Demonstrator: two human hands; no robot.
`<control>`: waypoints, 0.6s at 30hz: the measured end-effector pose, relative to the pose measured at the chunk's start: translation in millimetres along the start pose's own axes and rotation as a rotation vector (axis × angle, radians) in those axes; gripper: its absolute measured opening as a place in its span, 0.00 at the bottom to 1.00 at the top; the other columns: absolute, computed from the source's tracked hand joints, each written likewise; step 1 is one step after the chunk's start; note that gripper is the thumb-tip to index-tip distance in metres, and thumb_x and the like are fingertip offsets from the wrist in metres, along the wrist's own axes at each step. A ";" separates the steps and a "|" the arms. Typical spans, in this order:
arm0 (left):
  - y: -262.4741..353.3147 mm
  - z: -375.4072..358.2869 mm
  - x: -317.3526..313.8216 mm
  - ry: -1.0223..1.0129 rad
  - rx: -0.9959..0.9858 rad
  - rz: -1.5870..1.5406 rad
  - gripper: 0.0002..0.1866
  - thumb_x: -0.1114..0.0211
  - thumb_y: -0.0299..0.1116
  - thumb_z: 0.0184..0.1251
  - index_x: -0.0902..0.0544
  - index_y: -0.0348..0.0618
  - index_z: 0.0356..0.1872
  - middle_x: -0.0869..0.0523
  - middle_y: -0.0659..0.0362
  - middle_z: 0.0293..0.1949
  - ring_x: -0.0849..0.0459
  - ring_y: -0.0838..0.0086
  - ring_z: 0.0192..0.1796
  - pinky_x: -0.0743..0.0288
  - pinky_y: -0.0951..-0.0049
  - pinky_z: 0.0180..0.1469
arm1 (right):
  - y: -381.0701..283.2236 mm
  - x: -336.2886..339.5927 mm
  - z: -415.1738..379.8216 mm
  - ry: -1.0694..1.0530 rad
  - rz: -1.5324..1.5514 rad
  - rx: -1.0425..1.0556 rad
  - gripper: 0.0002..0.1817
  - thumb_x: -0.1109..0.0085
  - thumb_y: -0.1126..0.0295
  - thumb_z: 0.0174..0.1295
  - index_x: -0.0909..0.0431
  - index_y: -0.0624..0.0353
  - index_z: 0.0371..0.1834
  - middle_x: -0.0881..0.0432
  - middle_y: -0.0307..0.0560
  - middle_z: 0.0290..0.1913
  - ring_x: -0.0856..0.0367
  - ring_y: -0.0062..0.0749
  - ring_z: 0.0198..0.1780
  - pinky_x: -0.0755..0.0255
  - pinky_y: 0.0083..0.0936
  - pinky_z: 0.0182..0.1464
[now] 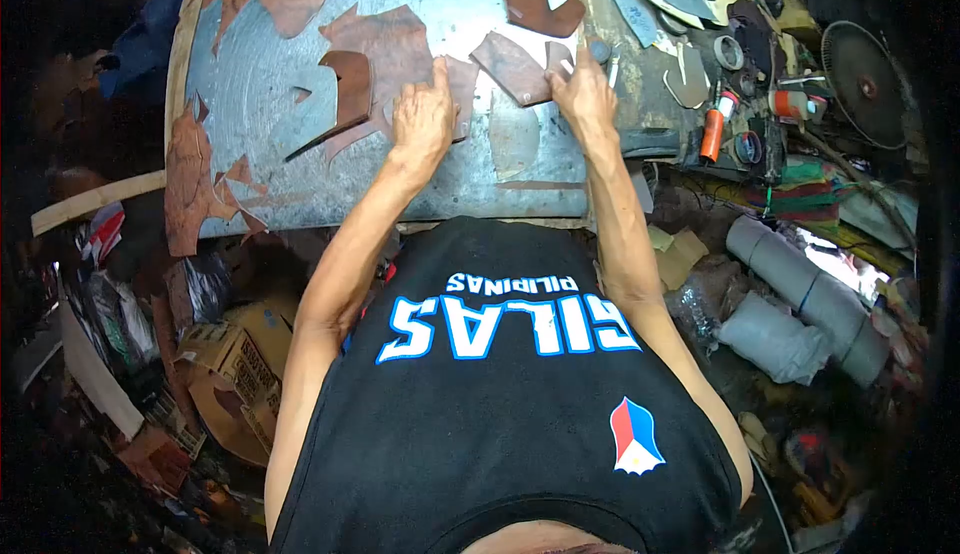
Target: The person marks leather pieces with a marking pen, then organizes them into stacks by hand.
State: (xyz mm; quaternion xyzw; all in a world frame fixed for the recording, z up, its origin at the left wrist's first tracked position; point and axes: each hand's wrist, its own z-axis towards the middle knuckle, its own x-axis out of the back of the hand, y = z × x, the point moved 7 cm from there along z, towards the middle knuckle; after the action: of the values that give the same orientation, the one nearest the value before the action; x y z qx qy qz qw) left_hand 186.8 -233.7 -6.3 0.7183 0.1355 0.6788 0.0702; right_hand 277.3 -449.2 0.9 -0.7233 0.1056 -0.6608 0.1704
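My left hand [422, 122] lies on a brown leather piece [385, 49], its index finger stretched forward and the other fingers bent under. My right hand [585, 102] is closed round something small, with a pale tip showing between the fingers; the rest is hidden. Close to its fingertips is a dark round object [599, 51]. Between the hands lies a brown cut piece [512, 68], its right end beside my right hand. Further left, a curved brown piece [352, 89] rests near a grey pointed piece [308, 114]. An angled dark brown piece [540, 4] lies beyond my right hand.
The metal-topped table [250, 64] bears leather scraps [188, 169] along its left edge. To the right are an orange tube [712, 134], a tape roll [728, 52], patterns and a round fan [865, 84]. A cardboard box [225, 354] and wrapped rolls [800, 279] stand below table level.
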 end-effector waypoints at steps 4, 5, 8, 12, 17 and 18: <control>-22.1 25.0 -10.9 -0.076 0.099 -0.140 0.38 0.27 0.38 0.54 0.33 0.28 0.62 0.17 0.31 0.40 0.16 0.42 0.47 0.24 0.52 0.50 | -1.0 -0.9 -0.5 0.074 -0.006 0.062 0.37 0.35 0.60 0.57 0.37 0.69 0.65 0.23 0.74 0.50 0.19 0.66 0.48 0.24 0.52 0.48; -27.3 31.1 -8.4 -0.071 0.097 -0.137 0.38 0.27 0.38 0.54 0.33 0.28 0.62 0.17 0.31 0.40 0.16 0.42 0.47 0.24 0.52 0.50 | -1.6 -2.6 -0.4 0.049 -0.017 0.052 0.39 0.35 0.60 0.57 0.38 0.70 0.67 0.24 0.74 0.52 0.19 0.66 0.48 0.24 0.52 0.48; -36.8 37.0 -15.0 -0.240 0.113 -0.208 0.34 0.27 0.43 0.52 0.25 0.26 0.54 0.16 0.32 0.41 0.17 0.44 0.51 0.23 0.53 0.52 | -1.7 -6.0 -1.8 0.093 -0.018 0.073 0.36 0.35 0.63 0.56 0.36 0.69 0.66 0.23 0.71 0.51 0.19 0.64 0.48 0.24 0.52 0.48; -30.4 40.1 -11.0 -0.244 -0.044 -0.168 0.29 0.30 0.49 0.53 0.18 0.29 0.45 0.17 0.34 0.44 0.17 0.45 0.50 0.24 0.52 0.50 | 7.9 -18.1 9.8 0.170 0.253 0.119 0.24 0.39 0.70 0.54 0.26 0.65 0.55 0.19 0.63 0.48 0.17 0.57 0.45 0.23 0.48 0.46; -29.3 50.1 -28.2 -0.274 -0.279 -0.514 0.28 0.32 0.50 0.59 0.21 0.40 0.55 0.15 0.43 0.50 0.17 0.49 0.52 0.24 0.57 0.52 | 31.8 -36.6 31.4 -0.057 0.312 -0.312 0.26 0.40 0.47 0.60 0.17 0.61 0.46 0.18 0.65 0.47 0.17 0.57 0.49 0.24 0.49 0.52; -30.8 55.2 -32.2 -0.379 -0.262 -0.398 0.31 0.32 0.50 0.58 0.23 0.37 0.56 0.17 0.41 0.52 0.19 0.48 0.55 0.25 0.57 0.55 | 37.4 -50.1 42.3 -0.043 0.209 -0.271 0.32 0.41 0.43 0.60 0.18 0.65 0.47 0.19 0.67 0.50 0.18 0.58 0.50 0.25 0.49 0.52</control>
State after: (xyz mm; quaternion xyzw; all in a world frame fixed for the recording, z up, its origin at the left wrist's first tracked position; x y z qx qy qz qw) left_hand 237.2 -209.1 -49.7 0.7763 0.1696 0.5173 0.3178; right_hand 316.8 -460.2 -62.6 -0.7388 0.2645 -0.6036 0.1412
